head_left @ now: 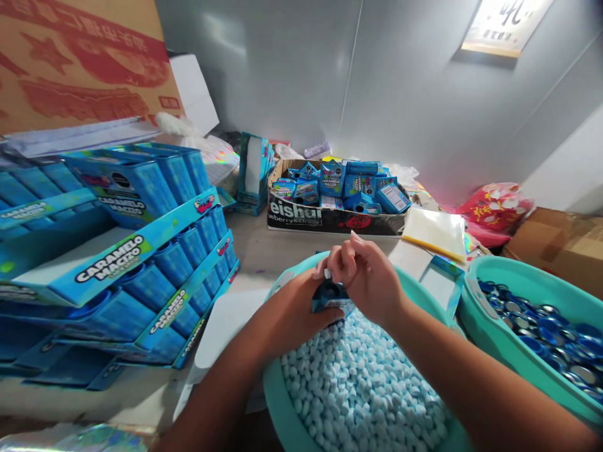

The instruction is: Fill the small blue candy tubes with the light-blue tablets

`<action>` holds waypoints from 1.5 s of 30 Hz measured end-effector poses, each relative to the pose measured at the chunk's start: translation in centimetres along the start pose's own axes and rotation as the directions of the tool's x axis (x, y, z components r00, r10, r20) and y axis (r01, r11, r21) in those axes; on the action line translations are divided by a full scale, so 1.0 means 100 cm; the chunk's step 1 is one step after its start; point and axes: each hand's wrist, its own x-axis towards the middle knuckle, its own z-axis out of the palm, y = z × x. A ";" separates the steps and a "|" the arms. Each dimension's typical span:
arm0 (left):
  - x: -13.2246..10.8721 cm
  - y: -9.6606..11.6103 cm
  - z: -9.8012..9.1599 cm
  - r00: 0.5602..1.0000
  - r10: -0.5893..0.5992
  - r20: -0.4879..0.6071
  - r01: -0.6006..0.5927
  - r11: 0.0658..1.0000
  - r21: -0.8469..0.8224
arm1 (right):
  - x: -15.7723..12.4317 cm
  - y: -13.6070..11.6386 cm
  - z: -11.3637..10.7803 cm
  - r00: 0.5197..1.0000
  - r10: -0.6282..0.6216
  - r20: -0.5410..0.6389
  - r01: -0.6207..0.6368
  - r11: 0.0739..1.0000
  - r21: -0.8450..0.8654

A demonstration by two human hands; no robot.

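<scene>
Over a teal basin (277, 402) full of pale blue candies (367, 383), my left hand (296, 307) is wrapped round a small blue box (332, 298) with a dark round opening on top. My right hand (365, 273) is just above the box, its fingers curled together near the opening. A small white piece shows at the fingertips, between the two hands. Whether the right fingers hold it is too small to tell.
Stacked display trays (117, 257) of blue boxes stand left. Behind the basin sits a carton (336, 220) of small blue boxes. Another teal basin (480, 314) at right holds blue and silver round pieces (546, 326). A brown carton (560, 242) stands behind it.
</scene>
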 end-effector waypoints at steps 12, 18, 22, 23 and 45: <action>0.001 0.000 -0.001 0.999 -0.036 0.029 0.037 0.999 -0.038 | 0.002 0.000 -0.008 0.993 -0.068 -0.099 0.055 0.990 -0.130; -0.008 0.010 -0.007 0.970 0.079 -0.232 -0.101 0.991 -0.086 | 0.007 -0.015 -0.025 0.922 -0.206 -0.328 0.137 0.965 -0.222; -0.024 0.021 -0.025 0.766 -0.011 -0.643 -0.038 0.997 -0.063 | 0.006 -0.014 -0.029 0.930 -0.070 -0.360 -0.037 0.959 -0.282; -0.030 0.024 -0.031 0.694 -0.060 -0.718 -0.014 0.995 -0.097 | 0.005 -0.012 -0.027 0.945 -0.046 -0.325 -0.072 0.937 -0.341; -0.042 0.035 -0.060 0.728 -0.079 -0.680 0.189 0.978 0.089 | -0.023 -0.005 -0.004 0.725 0.677 0.127 0.214 -0.046 -0.976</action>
